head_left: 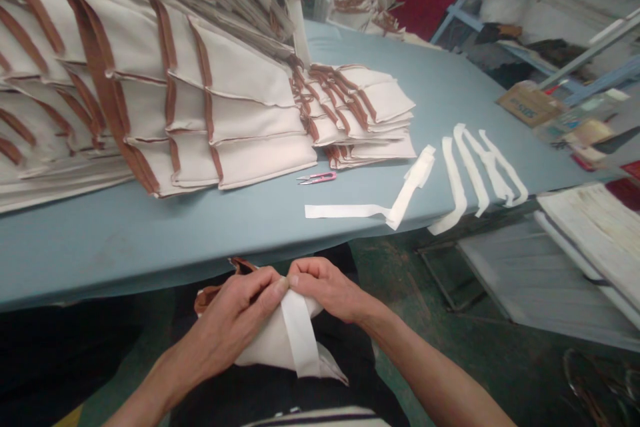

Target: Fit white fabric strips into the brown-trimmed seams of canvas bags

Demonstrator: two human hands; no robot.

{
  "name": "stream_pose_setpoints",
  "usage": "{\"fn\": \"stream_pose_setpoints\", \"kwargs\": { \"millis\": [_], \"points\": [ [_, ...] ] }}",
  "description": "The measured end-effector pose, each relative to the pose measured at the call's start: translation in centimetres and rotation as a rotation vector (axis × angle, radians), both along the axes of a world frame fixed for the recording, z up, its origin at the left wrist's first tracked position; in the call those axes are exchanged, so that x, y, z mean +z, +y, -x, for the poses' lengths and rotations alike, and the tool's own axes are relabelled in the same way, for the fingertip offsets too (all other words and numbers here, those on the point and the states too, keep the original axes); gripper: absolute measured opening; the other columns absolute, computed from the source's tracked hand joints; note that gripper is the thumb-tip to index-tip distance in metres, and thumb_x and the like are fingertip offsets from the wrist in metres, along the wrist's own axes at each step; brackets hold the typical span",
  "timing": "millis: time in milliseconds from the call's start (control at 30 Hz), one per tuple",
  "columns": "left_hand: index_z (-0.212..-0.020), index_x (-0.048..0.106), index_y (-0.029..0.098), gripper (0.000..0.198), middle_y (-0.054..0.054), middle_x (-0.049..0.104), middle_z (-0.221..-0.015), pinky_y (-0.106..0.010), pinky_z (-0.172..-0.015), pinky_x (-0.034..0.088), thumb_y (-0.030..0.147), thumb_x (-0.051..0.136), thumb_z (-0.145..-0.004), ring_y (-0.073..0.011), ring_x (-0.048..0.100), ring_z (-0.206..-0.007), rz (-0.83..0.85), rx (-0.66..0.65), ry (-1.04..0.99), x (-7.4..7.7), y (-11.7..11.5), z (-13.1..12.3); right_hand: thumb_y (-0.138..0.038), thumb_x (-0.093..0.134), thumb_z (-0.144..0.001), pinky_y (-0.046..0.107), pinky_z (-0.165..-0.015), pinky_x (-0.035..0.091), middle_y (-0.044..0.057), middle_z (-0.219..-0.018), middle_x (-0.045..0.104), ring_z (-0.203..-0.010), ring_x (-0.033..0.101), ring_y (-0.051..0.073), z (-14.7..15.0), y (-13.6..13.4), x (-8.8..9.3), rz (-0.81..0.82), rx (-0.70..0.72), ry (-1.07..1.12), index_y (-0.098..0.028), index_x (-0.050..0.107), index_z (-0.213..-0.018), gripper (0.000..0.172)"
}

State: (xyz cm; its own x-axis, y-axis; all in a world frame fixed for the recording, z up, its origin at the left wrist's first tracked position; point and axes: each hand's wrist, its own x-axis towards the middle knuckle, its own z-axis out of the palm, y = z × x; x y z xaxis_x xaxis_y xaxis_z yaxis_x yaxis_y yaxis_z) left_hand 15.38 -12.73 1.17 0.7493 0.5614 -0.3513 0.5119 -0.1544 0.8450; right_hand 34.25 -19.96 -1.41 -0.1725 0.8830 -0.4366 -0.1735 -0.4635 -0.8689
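Note:
On my lap lies a cream fabric piece (267, 345) with brown trim showing at its left end. Across it runs a flat white strip (301, 333), its upper end under my fingertips. My left hand (243, 310) is closed on the fabric piece, thumb pressed near the strip's upper end. Close against it, my right hand (327, 287) pinches at the same spot with thumb and curled fingers. What exactly lies between the right fingertips is too small to make out; the hands cover part of the fabric's upper edge.
Stacks of cream fabric pieces (260, 120) with brown edging fill the blue-covered table's (210, 230) left side, a smaller stack (385, 97) beside them. Pink thread snips (317, 178) and a folded white strip (345, 211) lie nearer. More white strips (453, 180) hang toward the right edge, beyond them a cardboard box (530, 105).

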Motion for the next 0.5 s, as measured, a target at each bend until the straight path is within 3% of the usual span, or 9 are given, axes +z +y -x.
{"fn": "stream_pose_setpoints", "kwargs": {
  "millis": [300, 500],
  "points": [
    [-0.071, 0.046, 0.022, 0.057, 0.005, 0.044, -0.066, -0.024, -0.050, 0.030, 0.074, 0.043, -0.096, -0.0126, 0.039, -0.059, 0.217, 0.132, -0.093, -4.6, -0.8, 0.4, -0.071, 0.076, -0.078, 0.022, -0.049, 0.021, -0.009, -0.060, 0.040, -0.054, 0.029, 0.007, 0.6, -0.3, -2.8, 0.079, -0.036, -0.035, -0.020, 0.049, -0.070, 0.058],
    [-0.075, 0.047, 0.023, 0.058, 0.005, 0.046, -0.066, -0.022, -0.048, 0.031, 0.077, 0.043, -0.095, -0.0125, 0.040, -0.058, 0.308, 0.167, -0.104, -5.4, -1.3, 0.7, -0.070, 0.075, -0.080, 0.021, -0.049, 0.021, -0.009, -0.058, 0.040, -0.054, 0.029, 0.007, 1.0, -0.4, -3.1, 0.102, -0.006, -0.031, -0.020, 0.050, -0.070, 0.057]
  ]
}}
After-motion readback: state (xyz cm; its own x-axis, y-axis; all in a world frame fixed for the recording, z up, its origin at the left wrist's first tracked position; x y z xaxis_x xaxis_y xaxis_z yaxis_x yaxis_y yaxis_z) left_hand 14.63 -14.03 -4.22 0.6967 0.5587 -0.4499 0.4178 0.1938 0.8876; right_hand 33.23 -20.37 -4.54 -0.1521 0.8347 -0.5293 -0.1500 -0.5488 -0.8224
